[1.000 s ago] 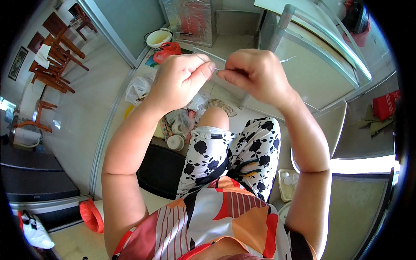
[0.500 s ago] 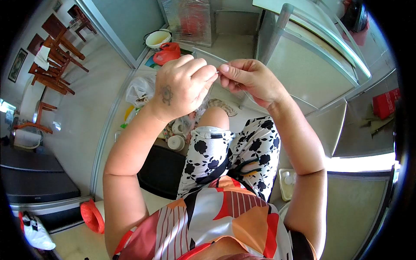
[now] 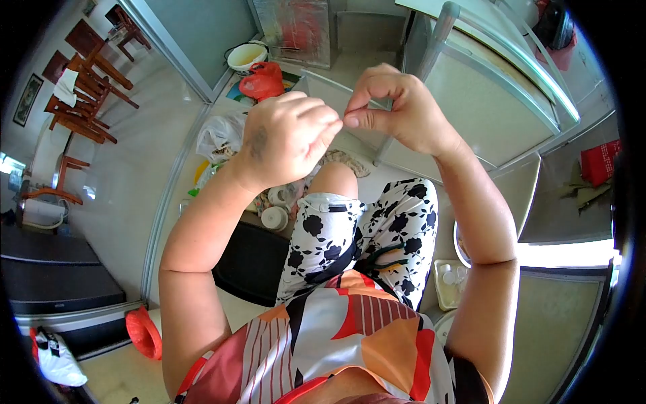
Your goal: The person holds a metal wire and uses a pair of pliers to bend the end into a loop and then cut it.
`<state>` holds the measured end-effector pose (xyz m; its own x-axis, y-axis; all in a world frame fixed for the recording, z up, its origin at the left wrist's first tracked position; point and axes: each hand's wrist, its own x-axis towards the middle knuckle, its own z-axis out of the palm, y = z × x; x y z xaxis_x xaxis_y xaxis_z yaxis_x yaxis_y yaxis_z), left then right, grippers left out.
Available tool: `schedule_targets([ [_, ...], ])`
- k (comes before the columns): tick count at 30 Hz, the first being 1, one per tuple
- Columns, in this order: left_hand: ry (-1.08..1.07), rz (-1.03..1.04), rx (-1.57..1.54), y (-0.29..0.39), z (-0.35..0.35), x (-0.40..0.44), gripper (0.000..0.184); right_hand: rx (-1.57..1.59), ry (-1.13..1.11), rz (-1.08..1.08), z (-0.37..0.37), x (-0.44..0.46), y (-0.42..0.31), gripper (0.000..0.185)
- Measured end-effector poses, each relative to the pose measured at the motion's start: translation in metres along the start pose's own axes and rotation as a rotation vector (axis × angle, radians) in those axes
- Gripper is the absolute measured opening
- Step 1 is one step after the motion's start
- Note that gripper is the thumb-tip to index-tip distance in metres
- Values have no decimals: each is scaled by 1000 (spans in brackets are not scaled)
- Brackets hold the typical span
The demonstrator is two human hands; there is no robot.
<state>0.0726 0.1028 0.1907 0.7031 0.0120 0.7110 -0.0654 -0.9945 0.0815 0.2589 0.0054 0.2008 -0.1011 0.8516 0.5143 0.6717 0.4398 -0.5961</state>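
Note:
My left hand [image 3: 286, 138] is closed in a pinch in front of me, its back toward the camera. Close to its fingertips, my right hand [image 3: 407, 114] pinches thumb against forefinger, the other fingers curled forward. Whatever lies between the fingertips is too small or hidden to name. Both hands are held above my knees. On my lap, over the black-and-white flowered trousers [image 3: 313, 239], rests a tool with curved dark and yellow handles [image 3: 390, 258]; its kind is unclear.
A red plastic bag [image 3: 262, 82] and a white bucket [image 3: 247, 57] stand ahead. Left of my knees are a clear bag [image 3: 221, 138], a white roll [image 3: 274, 219] and a black seat [image 3: 249, 266]. A tray with small white cups [image 3: 447, 286] lies right; a metal-framed cabinet [image 3: 491, 101] stands ahead right.
My right hand has tilted and lifted its knuckles up and to the right, its forefinger now arched. The left hand has shifted slightly, staying closed. The camera view has moved a little.

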Motion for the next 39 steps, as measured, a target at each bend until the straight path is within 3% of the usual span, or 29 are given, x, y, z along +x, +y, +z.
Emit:
schedule_targets([
  [4, 28, -412, -520, -3, 8, -5, 15, -875, 305, -625, 8, -6, -18, 17],
  [5, 2, -490, -633, -2, 7, -4, 16, -953, 354, -701, 15, -12, -19, 16],
  [6, -28, -569, -747, -1, 6, -4, 17, -914, 366, -642, 20, -15, -14, 15],
  [7, -71, -563, -653, -5, 13, -9, 14, -874, 378, -586, 23, -17, -8, 15],
  [8, -8, -445, -525, -5, 12, -8, 13, -834, 388, -534, 23, -16, -5, 15],
  [9, 53, -328, -394, -6, 12, -7, 13, -639, 251, -307, 19, -19, -11, 18],
  [12, 94, -107, -235, -10, 9, -9, 10, 689, 101, 463, 10, -16, -8, 29],
  [16, 46, 22, -163, -5, 0, -1, 9, 714, -372, 555, -4, -13, -3, 30],
  [20, 24, 82, -94, 1, -5, -2, 9, 514, -350, 446, -2, -13, -6, 20],
  [23, 35, -83, -338, -4, 9, -13, 9, -454, 41, -386, 8, -17, -5, 13],
  [26, -97, -1049, -1220, 11, 7, -12, 24, -807, 237, -668, 16, -24, -3, 14],
  [27, -184, -1156, -1417, 7, 8, -13, 29, -851, 236, -686, 15, -26, 4, 16],
  [30, -142, -741, -873, -3, 23, -16, 29, -690, 196, -311, 22, -29, 11, 17],
  [31, -122, -550, -736, -9, 24, -19, 26, -271, 122, -51, 24, -30, 13, 21],
  [34, -27, -386, -607, 0, 16, -16, 21, 648, -158, 514, 4, -26, 10, 25],
  [39, -110, -83, -345, 1, 4, -10, 19, 542, -464, 543, -7, -15, 3, 23],
])
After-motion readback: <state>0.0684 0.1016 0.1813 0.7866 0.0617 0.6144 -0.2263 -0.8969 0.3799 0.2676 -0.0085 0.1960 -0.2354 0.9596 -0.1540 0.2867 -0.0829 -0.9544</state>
